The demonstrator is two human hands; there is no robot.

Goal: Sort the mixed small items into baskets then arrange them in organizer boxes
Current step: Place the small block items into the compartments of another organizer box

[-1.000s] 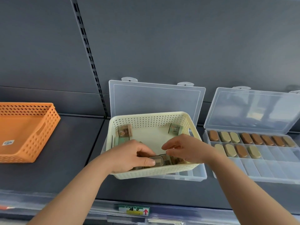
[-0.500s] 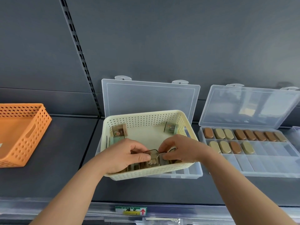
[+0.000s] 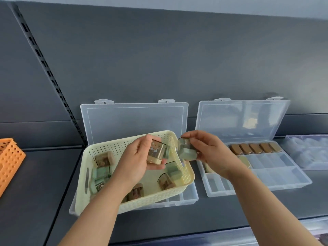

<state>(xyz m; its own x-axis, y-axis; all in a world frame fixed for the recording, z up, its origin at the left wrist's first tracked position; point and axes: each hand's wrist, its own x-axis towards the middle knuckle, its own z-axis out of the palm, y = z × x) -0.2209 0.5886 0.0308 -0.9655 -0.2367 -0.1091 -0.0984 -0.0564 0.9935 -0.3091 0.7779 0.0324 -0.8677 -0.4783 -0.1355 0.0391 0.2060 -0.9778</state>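
**Two small cases held at the cream basket [image 3: 124, 145]**

A brown-based clear case [image 3: 157, 153] is gripped by the curled fingers and thumb of the left hand [image 3: 140, 161] over the far part of the basket. A green-based clear case [image 3: 188, 151] is pinched by the right hand [image 3: 211, 154] just past the basket's right rim. More cases [image 3: 103, 159] are seen lying in the basket, which is set on the left organizer box [image 3: 186, 196], its lid raised. Brown and tan oval pieces [image 3: 255, 148] are lined up in the far compartments of the right organizer box [image 3: 276, 174]. An orange basket [image 3: 8, 157] is seen at the left edge of the shelf [image 3: 44, 174].
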